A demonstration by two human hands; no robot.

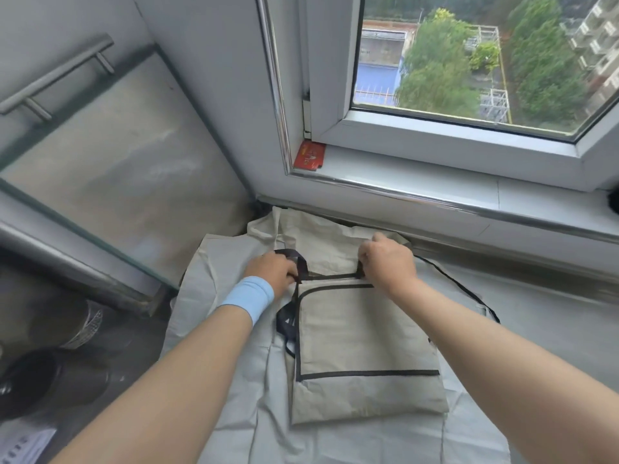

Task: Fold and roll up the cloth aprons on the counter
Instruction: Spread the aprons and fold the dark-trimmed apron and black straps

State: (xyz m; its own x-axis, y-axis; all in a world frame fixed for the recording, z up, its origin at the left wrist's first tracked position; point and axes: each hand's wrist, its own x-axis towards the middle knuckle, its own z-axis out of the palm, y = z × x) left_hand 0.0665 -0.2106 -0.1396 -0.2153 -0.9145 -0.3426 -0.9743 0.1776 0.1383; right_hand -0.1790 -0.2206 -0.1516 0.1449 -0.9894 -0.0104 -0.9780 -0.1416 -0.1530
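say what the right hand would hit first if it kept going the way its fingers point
Probably the crumpled beige cloth just beyond the right hand, then the wall below the window sill; depth is hard to judge.

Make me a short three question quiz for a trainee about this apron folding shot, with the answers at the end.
1. True or false: the left hand wears a blue wristband.
2. Which part of the folded apron do both hands hold? A) far edge B) near edge C) middle
3. What red thing lies on the window sill?

Key:
1. True.
2. A. The right hand and the left hand grip the black-trimmed far edge, one at each corner.
3. A small red packet, in the sill's left corner.
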